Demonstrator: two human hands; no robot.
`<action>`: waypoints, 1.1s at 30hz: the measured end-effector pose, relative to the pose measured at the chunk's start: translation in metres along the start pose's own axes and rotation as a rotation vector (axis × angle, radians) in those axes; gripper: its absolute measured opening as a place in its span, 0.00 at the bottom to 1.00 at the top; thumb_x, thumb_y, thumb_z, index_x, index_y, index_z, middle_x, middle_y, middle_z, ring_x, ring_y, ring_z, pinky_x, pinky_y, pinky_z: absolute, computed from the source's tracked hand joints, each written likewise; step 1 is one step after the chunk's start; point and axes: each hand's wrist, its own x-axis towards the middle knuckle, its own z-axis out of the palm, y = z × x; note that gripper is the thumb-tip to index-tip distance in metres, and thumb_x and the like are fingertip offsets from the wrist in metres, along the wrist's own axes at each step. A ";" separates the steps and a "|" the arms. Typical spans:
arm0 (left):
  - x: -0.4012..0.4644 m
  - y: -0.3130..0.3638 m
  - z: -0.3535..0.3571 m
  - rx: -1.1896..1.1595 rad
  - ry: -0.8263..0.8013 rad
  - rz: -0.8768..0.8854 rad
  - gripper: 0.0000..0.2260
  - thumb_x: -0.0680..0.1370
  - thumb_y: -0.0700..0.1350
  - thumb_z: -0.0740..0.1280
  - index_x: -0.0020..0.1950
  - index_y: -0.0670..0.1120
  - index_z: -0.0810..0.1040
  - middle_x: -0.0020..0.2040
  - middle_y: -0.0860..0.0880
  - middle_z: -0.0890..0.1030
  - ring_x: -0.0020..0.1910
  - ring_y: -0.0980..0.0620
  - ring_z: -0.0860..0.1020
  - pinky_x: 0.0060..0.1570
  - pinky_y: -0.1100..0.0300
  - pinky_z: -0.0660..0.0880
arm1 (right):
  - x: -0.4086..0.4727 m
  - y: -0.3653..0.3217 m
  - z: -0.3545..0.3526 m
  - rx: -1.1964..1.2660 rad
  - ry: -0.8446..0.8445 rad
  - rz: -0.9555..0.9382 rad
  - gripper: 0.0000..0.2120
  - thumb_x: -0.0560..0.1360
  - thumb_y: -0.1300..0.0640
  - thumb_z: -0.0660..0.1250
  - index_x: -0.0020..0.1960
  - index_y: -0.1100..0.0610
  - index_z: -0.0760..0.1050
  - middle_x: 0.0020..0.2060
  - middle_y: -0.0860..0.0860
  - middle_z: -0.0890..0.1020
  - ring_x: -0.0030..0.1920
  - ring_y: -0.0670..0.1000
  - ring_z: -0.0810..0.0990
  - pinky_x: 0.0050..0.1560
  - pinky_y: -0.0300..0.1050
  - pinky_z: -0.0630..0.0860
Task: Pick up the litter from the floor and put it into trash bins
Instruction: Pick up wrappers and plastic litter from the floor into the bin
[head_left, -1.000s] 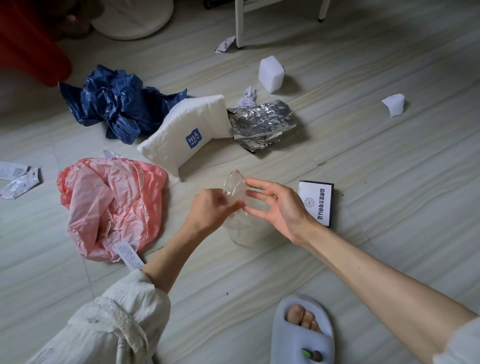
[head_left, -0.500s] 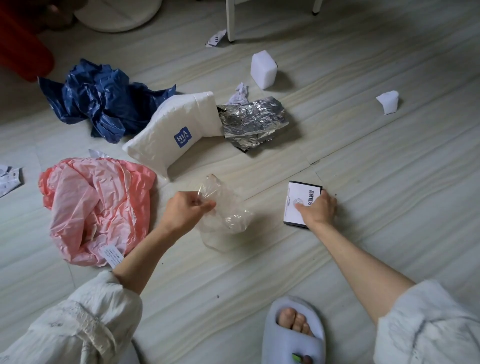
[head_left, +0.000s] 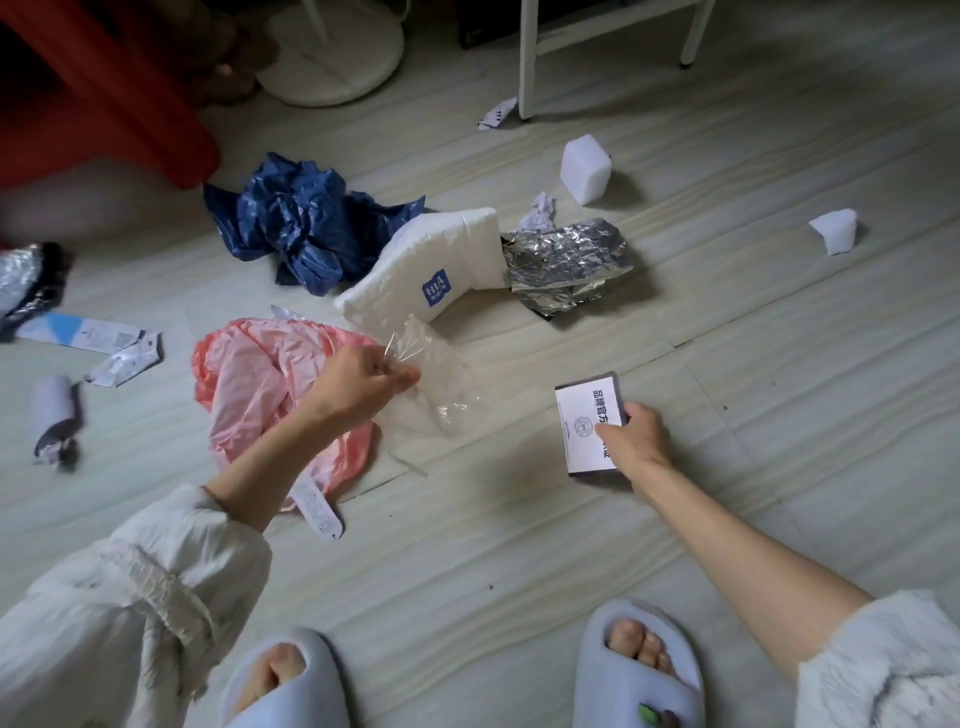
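Observation:
My left hand (head_left: 363, 387) pinches a crumpled clear plastic bag (head_left: 441, 384) by its upper edge, and the bag hangs just above the floor. My right hand (head_left: 631, 434) grips a flat white card box with dark edges (head_left: 584, 426), fingers curled round its right side, lifted slightly off the floor. Other litter lies spread on the floor: a pink plastic bag (head_left: 260, 384), a crumpled blue bag (head_left: 306, 228), a white padded pouch with a blue label (head_left: 431, 275), a silver foil wrapper (head_left: 563, 270).
A white foam block (head_left: 584, 169), a white scrap (head_left: 834, 236), paper scraps (head_left: 498, 114), printed wrappers (head_left: 88, 332) and a grey roll (head_left: 52, 415) lie around. A red thing (head_left: 104, 93), a round white base (head_left: 332, 57) and white furniture legs (head_left: 527, 57) stand at the back. My slippered feet (head_left: 636, 665) are below.
My right hand left the clear bag, reached right to the card box and now grips it, lifting it. My left hand kept the clear bag. The view has shifted.

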 end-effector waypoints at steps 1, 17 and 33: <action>-0.007 0.002 -0.011 0.022 0.005 0.002 0.10 0.77 0.44 0.66 0.41 0.38 0.76 0.33 0.48 0.73 0.29 0.55 0.68 0.26 0.70 0.66 | -0.010 -0.006 0.005 -0.054 -0.068 -0.025 0.09 0.71 0.67 0.65 0.51 0.62 0.78 0.49 0.59 0.82 0.47 0.58 0.80 0.42 0.44 0.75; -0.083 -0.091 -0.163 0.213 0.150 -0.122 0.13 0.76 0.47 0.67 0.33 0.46 0.72 0.29 0.53 0.70 0.31 0.58 0.68 0.29 0.74 0.62 | -0.157 -0.104 0.144 -0.628 -0.804 -0.400 0.09 0.71 0.60 0.69 0.50 0.56 0.82 0.41 0.52 0.81 0.40 0.49 0.78 0.31 0.34 0.69; -0.122 -0.185 -0.202 0.016 0.270 -0.216 0.14 0.75 0.47 0.68 0.34 0.41 0.71 0.33 0.51 0.66 0.30 0.53 0.67 0.24 0.67 0.60 | -0.196 -0.127 0.231 -0.569 -0.510 -0.565 0.08 0.71 0.62 0.64 0.50 0.56 0.71 0.45 0.53 0.80 0.49 0.57 0.78 0.49 0.48 0.75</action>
